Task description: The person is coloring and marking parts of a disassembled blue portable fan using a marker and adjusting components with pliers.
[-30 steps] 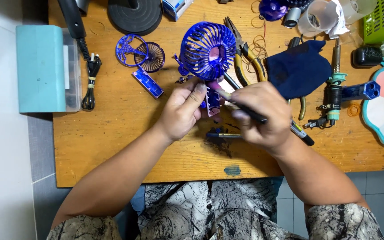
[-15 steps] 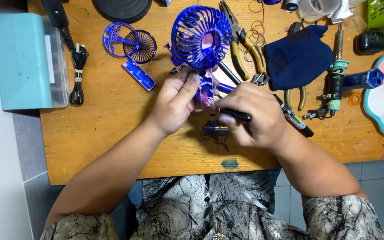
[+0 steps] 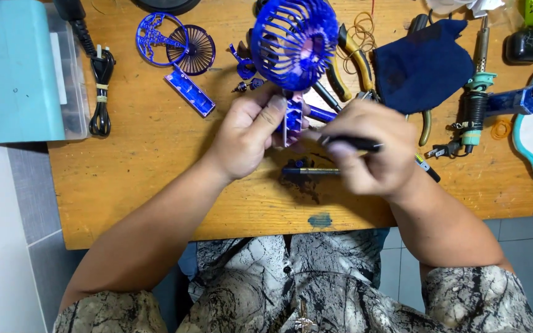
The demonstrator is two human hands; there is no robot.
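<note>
My left hand grips the handle of a small blue hand-held fan, whose round caged head points away from me over the wooden table. My right hand holds a thin black tool, its tip at the fan's open handle. The tool's tip is hidden between my fingers. A dark screwdriver-like tool lies on the table just below my hands.
Loose blue fan parts: a round grille, a blade wheel, a flat handle cover. Left: teal box, black cable. Right: pliers, dark blue cloth, soldering iron, blue handle.
The view has shifted, so everything sits slightly further left and higher in frame. Both hands stay on the fan handle; my right hand has shifted a little with the black tool.
</note>
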